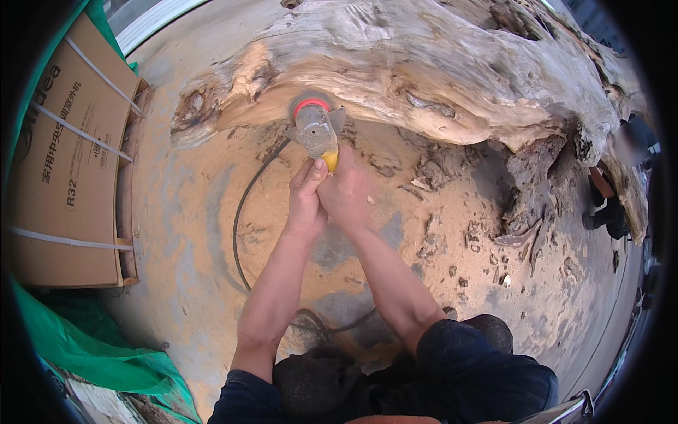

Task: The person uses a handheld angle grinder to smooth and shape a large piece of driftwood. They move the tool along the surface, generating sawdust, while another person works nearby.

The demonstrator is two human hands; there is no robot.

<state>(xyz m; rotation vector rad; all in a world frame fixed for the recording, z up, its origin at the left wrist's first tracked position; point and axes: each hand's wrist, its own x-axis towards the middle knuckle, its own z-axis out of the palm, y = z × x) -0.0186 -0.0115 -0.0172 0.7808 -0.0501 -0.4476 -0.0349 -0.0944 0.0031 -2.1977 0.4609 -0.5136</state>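
Two bare forearms rise from the bottom of the frame and converge near the centre, nearly straight, making a narrow V. The left hand (305,199), thumb pointing upward, presses against the right hand (344,188); both are wrapped firmly around the yellow rear of a grinder (311,133). The tool sits just above centre, its red-ringed head at the lower edge of a weathered log (395,74) spanning the upper frame.
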